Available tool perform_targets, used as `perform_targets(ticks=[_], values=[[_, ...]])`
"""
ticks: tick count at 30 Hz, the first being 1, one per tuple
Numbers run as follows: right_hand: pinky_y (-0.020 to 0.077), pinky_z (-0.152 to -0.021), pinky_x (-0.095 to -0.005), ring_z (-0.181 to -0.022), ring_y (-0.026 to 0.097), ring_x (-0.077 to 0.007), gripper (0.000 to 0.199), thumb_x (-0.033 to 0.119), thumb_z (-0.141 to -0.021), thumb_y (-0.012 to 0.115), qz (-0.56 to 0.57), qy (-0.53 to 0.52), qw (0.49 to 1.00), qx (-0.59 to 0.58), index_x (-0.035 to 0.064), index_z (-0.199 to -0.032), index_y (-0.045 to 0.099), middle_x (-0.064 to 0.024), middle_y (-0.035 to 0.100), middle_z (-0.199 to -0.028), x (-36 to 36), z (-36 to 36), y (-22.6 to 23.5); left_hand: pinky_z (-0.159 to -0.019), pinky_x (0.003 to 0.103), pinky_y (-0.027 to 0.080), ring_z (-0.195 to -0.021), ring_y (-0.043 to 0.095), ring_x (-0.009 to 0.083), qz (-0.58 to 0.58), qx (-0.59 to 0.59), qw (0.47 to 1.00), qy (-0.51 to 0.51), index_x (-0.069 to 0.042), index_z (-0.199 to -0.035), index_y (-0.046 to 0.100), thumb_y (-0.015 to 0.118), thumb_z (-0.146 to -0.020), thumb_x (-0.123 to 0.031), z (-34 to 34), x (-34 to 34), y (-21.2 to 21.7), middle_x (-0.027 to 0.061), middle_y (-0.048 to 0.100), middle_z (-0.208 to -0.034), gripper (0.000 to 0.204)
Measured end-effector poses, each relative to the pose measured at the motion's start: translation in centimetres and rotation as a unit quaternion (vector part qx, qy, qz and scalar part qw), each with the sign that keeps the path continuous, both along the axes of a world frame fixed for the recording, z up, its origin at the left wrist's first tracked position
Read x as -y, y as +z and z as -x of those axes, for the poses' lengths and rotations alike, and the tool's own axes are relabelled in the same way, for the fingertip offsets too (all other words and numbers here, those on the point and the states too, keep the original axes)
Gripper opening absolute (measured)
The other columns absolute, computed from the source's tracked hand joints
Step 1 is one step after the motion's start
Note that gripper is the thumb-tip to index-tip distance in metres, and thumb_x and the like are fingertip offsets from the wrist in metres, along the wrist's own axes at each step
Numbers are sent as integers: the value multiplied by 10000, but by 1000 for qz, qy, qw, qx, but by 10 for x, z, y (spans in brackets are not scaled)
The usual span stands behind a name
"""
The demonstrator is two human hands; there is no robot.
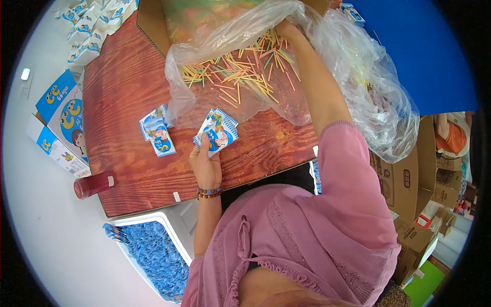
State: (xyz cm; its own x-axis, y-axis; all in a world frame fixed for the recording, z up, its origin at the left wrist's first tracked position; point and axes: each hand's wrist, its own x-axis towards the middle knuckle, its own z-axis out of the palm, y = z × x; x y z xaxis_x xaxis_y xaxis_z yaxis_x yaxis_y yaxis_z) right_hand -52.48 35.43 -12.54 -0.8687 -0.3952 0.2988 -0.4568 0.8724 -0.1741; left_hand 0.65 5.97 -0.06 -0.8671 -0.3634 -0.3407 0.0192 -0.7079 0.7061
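Note:
My left hand is closed on a few small blue-and-white packets, the thumb pressed across their front. Just left of it, more packets of the same kind lie overlapping on the reddish wooden table. My right hand reaches forward to the mouth of a large clear plastic bag. Its fingers are hidden by the plastic and by thin sticks in yellow, pink and green. Those sticks lie loose in a heap on the spread plastic.
A cardboard box stands at the far edge, around the bag. Upright blue-and-white cartons and a red-capped container are at the left. A white bin full of blue packets sits below the table. Brown cartons are at right.

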Motion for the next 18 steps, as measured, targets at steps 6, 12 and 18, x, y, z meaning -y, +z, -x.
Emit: perform_targets(ticks=[6,12,18], values=[[452,-505,-337,-621,577,-168,248,42,-743,604,86,-88,961,246,-11,-986,604,-104,635,-781,101,-110,52,-801,305,532,-918,640,156,24,24,998,50,28,-1042,620,567,-936,-125,-10,14,-13,86,654,-1040,194],[351,-447,-301,-508,461,-119,106,15,-746,567,209,-79,936,273,29,-652,521,-20,502,-594,66,-118,58,-812,313,536,-925,640,161,15,12,999,32,31,-1049,618,564,-935,-115,-4,10,-12,89,652,-1051,194],[402,-504,-288,-555,488,-120,78,80,-807,611,296,-88,882,355,24,-763,579,-22,551,-641,71,-131,66,-817,320,537,-938,640,166,14,15,999,29,32,-1058,616,567,-933,-114,-4,9,-7,91,649,-1064,199]])
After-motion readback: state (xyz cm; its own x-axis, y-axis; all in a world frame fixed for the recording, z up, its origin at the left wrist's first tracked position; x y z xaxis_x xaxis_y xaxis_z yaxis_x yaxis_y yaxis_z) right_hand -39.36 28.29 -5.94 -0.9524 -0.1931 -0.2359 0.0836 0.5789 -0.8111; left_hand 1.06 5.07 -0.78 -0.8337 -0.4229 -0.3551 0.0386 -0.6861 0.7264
